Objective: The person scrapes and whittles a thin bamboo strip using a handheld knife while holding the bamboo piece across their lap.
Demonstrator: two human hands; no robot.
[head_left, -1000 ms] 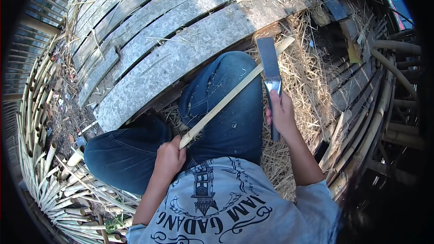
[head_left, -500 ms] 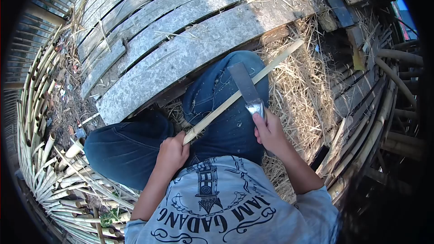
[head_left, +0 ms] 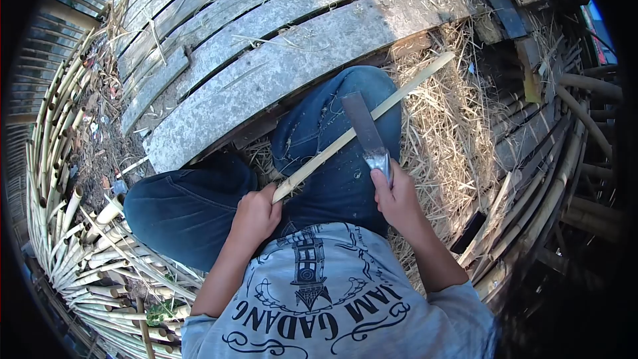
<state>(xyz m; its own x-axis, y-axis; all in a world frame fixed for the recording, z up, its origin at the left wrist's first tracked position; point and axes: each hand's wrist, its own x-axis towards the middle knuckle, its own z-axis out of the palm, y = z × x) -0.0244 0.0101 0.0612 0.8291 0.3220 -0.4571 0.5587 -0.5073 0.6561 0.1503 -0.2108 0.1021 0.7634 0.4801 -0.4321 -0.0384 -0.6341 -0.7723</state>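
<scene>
- From where I stand, the low platform (head_left: pixel 266 83) is weathered grey planking, blotchy, laid side by side with dark gaps, part sunlit, part shaded.
- Thin pale strips (head_left: pixel 250 38) lie scattered over it, more of them towards the right.
- A short board (head_left: pixel 157 86) lies at its left end.
- Right of the platform, a thick bed of straw-coloured shavings (head_left: pixel 444 136) covers the ground.
- A dark oblong object (head_left: pixel 469 231), too indistinct to name, lies by the shavings.
- Over left, bare brown earth (head_left: pixel 100 159) is strewn with small scraps (head_left: pixel 94 127).
</scene>
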